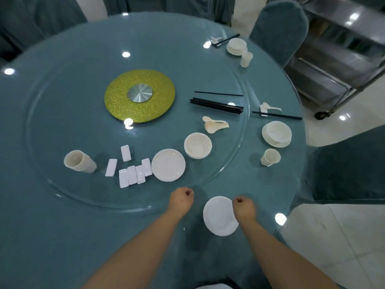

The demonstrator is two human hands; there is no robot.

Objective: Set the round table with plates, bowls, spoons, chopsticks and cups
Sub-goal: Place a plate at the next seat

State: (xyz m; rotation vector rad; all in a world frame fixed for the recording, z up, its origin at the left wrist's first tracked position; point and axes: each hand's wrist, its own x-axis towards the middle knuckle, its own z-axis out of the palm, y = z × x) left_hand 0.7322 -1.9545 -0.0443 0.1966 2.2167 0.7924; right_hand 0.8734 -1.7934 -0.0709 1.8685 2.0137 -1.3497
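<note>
Head view: both hands are clenched, seemingly empty. The right hand hovers over the near plate; the bowl stack lies ahead on the turntable, roughly between it and the left hand.

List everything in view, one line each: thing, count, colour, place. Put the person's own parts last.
round table: one, teal cloth under glass.
glass turntable: one, clear, centre.
gold disc: one, turntable middle.
loose chopsticks: black bundle, turntable right.
spoon pile: cream, below chopsticks.
bowl stack: cream, turntable.
plate stack: white, turntable front.
chopstick rests: six, white, turntable.
cup stack: cream, lying sideways, turntable left.
lone plate: one, white, near edge.
finished settings: two, right edge.
chairs: several, teal covers.
steel cart: one, far right.
left hand: fist, empty.
right hand: fist, over lone plate's rim.
</note>
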